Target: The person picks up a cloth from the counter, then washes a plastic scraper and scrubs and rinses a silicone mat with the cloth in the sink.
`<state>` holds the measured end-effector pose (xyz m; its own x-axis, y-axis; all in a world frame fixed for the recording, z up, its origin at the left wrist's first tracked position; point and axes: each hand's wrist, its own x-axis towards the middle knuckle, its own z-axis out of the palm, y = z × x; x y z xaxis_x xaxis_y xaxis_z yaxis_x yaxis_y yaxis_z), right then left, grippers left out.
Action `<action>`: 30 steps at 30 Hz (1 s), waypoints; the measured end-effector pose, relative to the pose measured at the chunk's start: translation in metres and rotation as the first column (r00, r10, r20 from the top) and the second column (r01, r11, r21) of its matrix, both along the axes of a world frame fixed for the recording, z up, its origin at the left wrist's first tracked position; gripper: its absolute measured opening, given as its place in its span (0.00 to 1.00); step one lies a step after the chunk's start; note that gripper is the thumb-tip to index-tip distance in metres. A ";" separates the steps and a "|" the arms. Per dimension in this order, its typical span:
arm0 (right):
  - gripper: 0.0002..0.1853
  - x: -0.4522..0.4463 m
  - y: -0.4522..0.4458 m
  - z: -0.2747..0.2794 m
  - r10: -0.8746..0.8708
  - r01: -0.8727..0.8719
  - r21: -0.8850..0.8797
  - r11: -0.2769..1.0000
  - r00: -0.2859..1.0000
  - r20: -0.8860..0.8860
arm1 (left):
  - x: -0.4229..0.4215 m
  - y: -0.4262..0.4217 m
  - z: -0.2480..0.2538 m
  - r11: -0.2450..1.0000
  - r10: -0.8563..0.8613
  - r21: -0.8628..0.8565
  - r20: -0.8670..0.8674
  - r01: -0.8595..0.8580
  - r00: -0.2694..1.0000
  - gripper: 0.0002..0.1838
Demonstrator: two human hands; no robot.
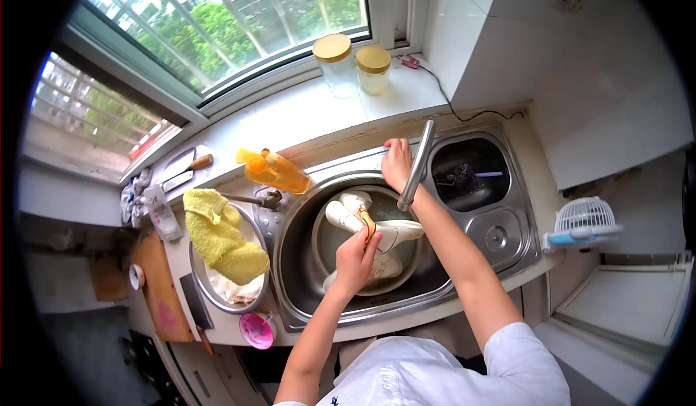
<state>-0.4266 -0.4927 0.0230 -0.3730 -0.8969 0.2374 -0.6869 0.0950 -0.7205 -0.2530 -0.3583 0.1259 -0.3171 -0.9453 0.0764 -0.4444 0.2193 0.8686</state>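
Note:
In the sink (286, 275) stands a round metal basin (317, 235) with white shoes (400, 233) in it. My left hand (354, 264) is closed on one white shoe, at an edge with orange-brown trim. Another pale shoe (384, 267) lies lower in the basin, partly behind that hand. My right hand (396, 165) is at the sink's back rim, beside the metal faucet (418, 163). Its fingers are curled, and whatever they grip is hidden. The faucet spout reaches forward over my right forearm.
Left of the sink, a yellow towel (225, 235) hangs over a metal bowl (206, 290). An orange bottle (279, 174) stands behind. Nearby are a cleaver (194, 301), a cutting board (163, 290) and a pink cup (257, 330). Jars (335, 65) line the sill; a small fan (583, 221) is right.

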 end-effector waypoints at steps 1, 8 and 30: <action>0.13 -0.003 -0.014 -0.007 -0.013 0.015 0.060 0.998 1.000 -0.018 | -0.004 -0.002 0.001 0.999 0.014 0.032 0.045 -0.015 0.999 0.11; 0.16 -0.023 0.045 0.010 0.352 -0.398 -0.023 0.917 0.780 0.517 | -0.040 -0.015 -0.031 0.996 0.070 -0.051 -0.012 -0.071 0.997 0.09; 0.17 -0.024 0.124 0.040 0.387 -0.531 -0.015 0.847 0.598 0.702 | -0.025 0.031 -0.081 0.878 0.454 -0.201 0.065 -0.434 0.888 0.47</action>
